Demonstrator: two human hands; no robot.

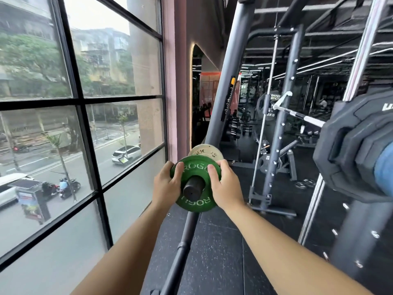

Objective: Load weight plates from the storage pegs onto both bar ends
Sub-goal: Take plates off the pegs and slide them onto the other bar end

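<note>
Thumbs (212, 171) are laid on the front face of the green plate (192, 167) and the remaining fingers are curled round its rim, so it is grasped by the left hand (168, 185) on one side and the right hand (224, 186) on the other. The plate is threaded on a short black peg (192, 189), near the peg's free end, with a cream plate (204, 151) just behind it toward the peg's root. The peg appears to be carried by the slanted upright (225, 81), which suggests a storage peg, though this cannot be confirmed.

For the step in hand, judged to be drawing the plate off, an even pull from both sides is advised, kept in line with the peg so the bore is not cocked and jammed. The weight should be expected to drop as the free end is cleared.

The plate is stood on edge, its face turned toward the wearer. No long axis is offered by a disc; its bore axis is laid along the peg.
</note>
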